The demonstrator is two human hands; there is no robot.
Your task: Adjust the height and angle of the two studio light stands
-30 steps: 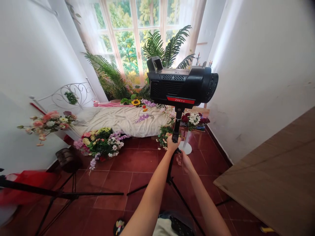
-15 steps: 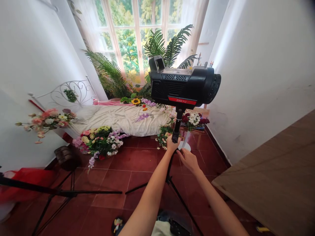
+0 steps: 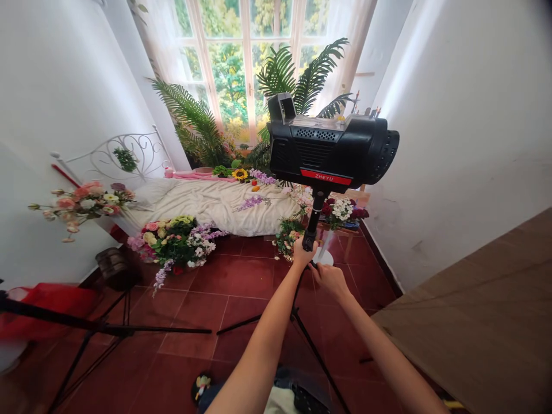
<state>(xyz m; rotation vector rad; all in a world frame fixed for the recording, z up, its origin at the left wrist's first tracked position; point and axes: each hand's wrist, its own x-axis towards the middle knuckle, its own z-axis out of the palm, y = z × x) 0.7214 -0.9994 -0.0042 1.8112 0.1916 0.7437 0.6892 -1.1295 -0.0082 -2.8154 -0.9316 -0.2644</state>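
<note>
A black studio light [image 3: 330, 152] with a red label reading ZHEYU is mounted on a black light stand [image 3: 297, 299], its round front facing right. My left hand [image 3: 303, 254] is wrapped round the stand's upper pole, just below the light's mount. Slightly lower and to the right, my right hand [image 3: 331, 280] has its thumb and fingers closed at a small dark part of the stand, probably a knob; my fingers partly hide it. The stand's legs spread over the red tiled floor [image 3: 241, 276].
Beyond the light stands a bed [image 3: 207, 201] with a cream cover, flower bunches [image 3: 172, 241] and palm leaves [image 3: 190, 115] around it. Another black stand [image 3: 95, 328] spreads its legs at left. A brown panel [image 3: 483, 310] leans in from the right.
The light sits slightly further right and a little higher in view, as the camera's view has shifted a bit. Both hands stay on the stand, my right fingers slightly more curled.
</note>
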